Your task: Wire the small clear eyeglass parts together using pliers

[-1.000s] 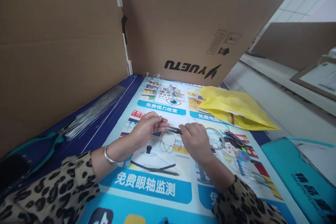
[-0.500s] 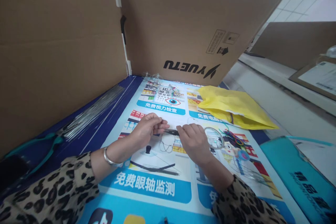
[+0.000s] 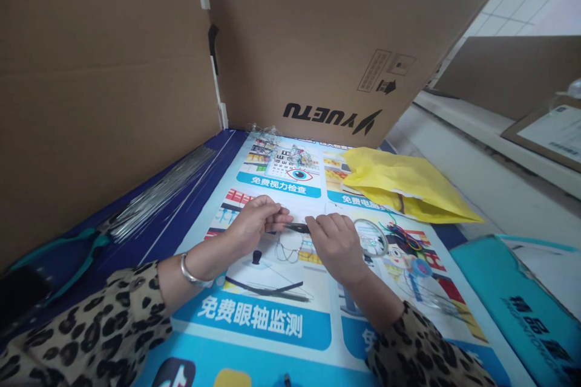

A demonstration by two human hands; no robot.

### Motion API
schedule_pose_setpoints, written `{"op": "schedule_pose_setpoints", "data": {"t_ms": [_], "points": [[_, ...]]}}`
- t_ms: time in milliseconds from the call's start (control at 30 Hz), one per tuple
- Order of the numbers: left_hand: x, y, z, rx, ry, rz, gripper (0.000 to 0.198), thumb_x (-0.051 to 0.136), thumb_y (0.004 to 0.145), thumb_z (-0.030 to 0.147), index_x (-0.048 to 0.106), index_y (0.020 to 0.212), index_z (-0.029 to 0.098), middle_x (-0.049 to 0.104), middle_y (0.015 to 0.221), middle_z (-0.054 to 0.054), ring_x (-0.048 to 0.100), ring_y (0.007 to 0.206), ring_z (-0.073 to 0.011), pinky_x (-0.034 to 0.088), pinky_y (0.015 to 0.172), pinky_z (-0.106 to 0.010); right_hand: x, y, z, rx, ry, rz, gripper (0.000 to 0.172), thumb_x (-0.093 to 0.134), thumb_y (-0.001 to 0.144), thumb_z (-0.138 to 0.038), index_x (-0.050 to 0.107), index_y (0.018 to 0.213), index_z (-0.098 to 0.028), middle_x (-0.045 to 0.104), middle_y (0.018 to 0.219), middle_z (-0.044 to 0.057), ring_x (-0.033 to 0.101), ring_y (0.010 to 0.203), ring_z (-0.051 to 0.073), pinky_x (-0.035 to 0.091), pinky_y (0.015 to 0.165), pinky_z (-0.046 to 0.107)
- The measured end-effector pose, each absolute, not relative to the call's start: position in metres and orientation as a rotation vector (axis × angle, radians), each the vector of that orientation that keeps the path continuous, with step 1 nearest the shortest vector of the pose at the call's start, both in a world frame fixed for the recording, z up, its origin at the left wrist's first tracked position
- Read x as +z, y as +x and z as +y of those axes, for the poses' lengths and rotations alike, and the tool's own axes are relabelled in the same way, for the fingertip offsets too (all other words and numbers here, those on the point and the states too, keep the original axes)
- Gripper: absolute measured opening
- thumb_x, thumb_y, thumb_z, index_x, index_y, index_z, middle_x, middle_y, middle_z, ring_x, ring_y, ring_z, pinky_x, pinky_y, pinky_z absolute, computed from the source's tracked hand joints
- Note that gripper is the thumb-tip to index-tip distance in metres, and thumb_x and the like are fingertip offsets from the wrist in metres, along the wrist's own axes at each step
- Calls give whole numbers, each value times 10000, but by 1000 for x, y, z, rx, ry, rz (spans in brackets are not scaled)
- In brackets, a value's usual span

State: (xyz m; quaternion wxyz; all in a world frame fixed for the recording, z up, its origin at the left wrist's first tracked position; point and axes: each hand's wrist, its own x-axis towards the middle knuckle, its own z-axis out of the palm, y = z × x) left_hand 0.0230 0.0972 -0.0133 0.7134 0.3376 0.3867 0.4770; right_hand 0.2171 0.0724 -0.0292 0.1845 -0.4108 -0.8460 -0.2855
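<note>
My right hand (image 3: 334,245) is closed around a small tool with narrow dark jaws (image 3: 297,228), probably pliers; its handle is hidden in the palm. The jaws point left, toward the fingertips of my left hand (image 3: 261,224). Those fingers are pinched together by the tip, and whatever thin piece lies in them is too small to make out. Just below the jaws, thin wire loops (image 3: 288,249) lie on the printed sheet (image 3: 308,369). To the right of my right hand is a round coil of silvery wire (image 3: 373,237).
Teal-handled pliers (image 3: 88,254) and a bundle of straight wires (image 3: 158,196) lie at left. Dark strips (image 3: 267,292) lie nearer me. Coloured cords (image 3: 406,237), a yellow bag (image 3: 408,178) and a teal box (image 3: 512,302) are at right. Cardboard panels (image 3: 327,36) stand behind.
Almost nothing differs. Both hands and the dark-jawed tool keep their places; the view has shifted very slightly.
</note>
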Motion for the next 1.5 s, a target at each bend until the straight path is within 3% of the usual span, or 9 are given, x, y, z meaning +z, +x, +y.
{"op": "schedule_pose_setpoints", "data": {"t_ms": [300,767,1500], "points": [[-11,23,98,1083,739,871,156,536,766,133,424,658,149,657,773,-74,664,733,-174,522,620,-250,-31,218,74,-809,-1207,-2353,194,470,841,-172,580,1000,-169,569,805,51,423,765,171,286,700,333],[-19,23,99,1059,757,868,141,551,759,142,434,679,147,647,762,-69,663,701,-167,493,510,-192,-30,216,72,-801,-1158,-2390,194,453,852,-164,579,999,-169,564,800,51,416,754,164,280,699,329],[-15,21,98,1050,771,897,143,568,744,160,446,669,151,646,714,-58,649,661,-151,515,554,-232,-30,216,71,-762,-1174,-2402,190,443,853,-153,576,989,-159,549,754,44,413,729,163,272,669,321]]}}
